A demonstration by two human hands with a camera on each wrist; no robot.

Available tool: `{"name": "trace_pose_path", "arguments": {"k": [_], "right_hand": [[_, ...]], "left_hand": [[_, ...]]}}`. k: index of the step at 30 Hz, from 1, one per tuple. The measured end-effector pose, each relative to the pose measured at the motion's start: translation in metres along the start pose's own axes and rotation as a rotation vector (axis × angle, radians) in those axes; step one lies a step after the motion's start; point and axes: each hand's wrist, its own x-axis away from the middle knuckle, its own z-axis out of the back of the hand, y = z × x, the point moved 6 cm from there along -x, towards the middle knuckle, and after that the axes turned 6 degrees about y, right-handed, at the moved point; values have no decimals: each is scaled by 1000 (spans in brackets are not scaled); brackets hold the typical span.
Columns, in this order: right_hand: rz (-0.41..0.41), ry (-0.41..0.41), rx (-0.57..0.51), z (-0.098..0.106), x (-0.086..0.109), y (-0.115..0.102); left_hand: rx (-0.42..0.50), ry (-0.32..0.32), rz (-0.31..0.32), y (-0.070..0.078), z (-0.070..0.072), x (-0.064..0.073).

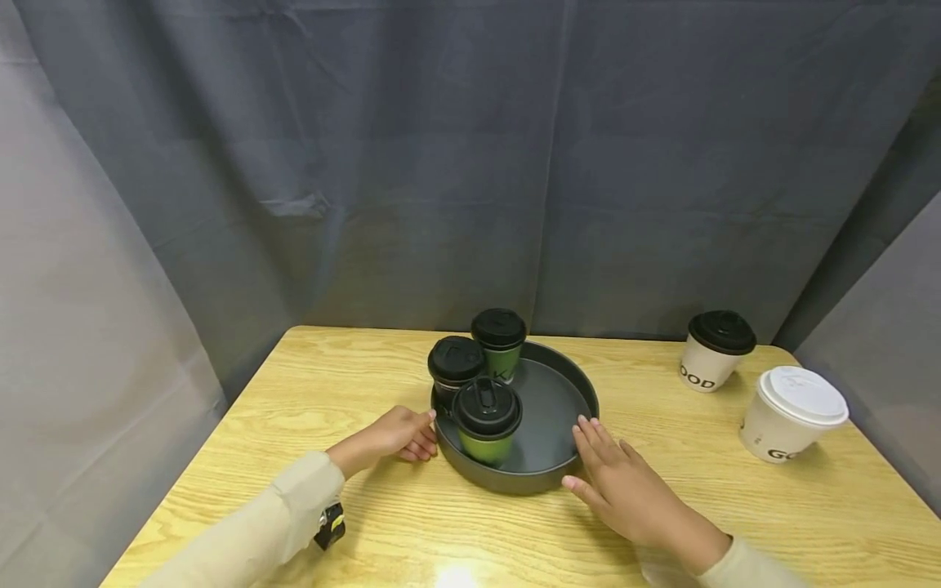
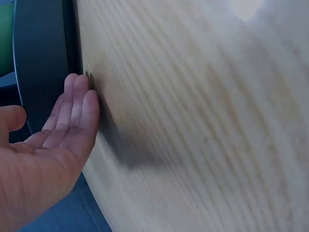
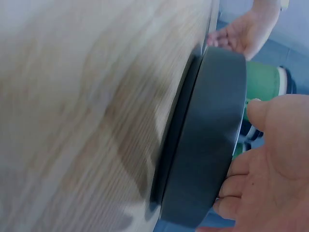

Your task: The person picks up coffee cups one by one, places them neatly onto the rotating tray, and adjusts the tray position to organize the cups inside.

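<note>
A round dark grey tray (image 1: 547, 408) sits on the wooden table. Grouped at its left side are three lidded cups: a green cup (image 1: 487, 447) in front, a dark cup (image 1: 450, 392) at the left and another green cup (image 1: 503, 359) behind. My left hand (image 1: 400, 434) is at the tray's left side, loosely bent fingers beside the wall; the left wrist view shows its palm (image 2: 46, 159) with nothing in it. On the opposite side, my right hand (image 1: 625, 482) has its fingers extended at the rim. The right wrist view shows these fingers (image 3: 236, 186) along the tray's outer wall (image 3: 207, 130).
Toward the table's right end stand a white cup with a black lid (image 1: 713, 351) and, nearer, a white cup with a white lid (image 1: 790, 416). A grey curtain (image 1: 441, 163) hangs behind the table's back edge. A darker base (image 3: 176, 130) shows under the tray.
</note>
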Motion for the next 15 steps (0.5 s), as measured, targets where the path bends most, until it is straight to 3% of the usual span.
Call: {"name": "trace_pose_path", "arguments": {"k": [8, 15], "right_hand": [[8, 13, 3, -2, 3, -6], [-10, 21, -33, 8, -11, 11]], "left_hand": [[-30, 36, -21, 3, 3, -1], [-42, -24, -42, 6, -12, 16]]}}
